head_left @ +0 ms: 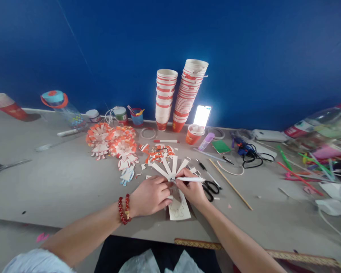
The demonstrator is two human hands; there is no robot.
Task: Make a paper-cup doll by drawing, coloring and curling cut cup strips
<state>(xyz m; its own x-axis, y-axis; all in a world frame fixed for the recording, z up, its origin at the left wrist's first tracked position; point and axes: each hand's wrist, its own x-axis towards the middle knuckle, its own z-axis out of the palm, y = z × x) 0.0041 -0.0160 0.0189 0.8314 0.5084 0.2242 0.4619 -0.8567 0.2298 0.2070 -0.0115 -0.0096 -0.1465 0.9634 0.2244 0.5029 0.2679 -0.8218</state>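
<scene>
My right hand grips a white marker, its tip over the base of a white paper cutout with several strips fanned out. The fingers of my left hand, a red bead bracelet at its wrist, are curled at the base of that cutout and seem to hold it. Under both hands lies a white card with a pencil-drawn figure, partly covered. Black-handled scissors lie beside my right hand. Left of my hands are paper dolls and orange fringed paper rounds.
Two tall stacks of paper cups stand against the blue wall, near a lit phone. Orange scraps lie ahead. A wooden stick, a glue stick and cables are to the right.
</scene>
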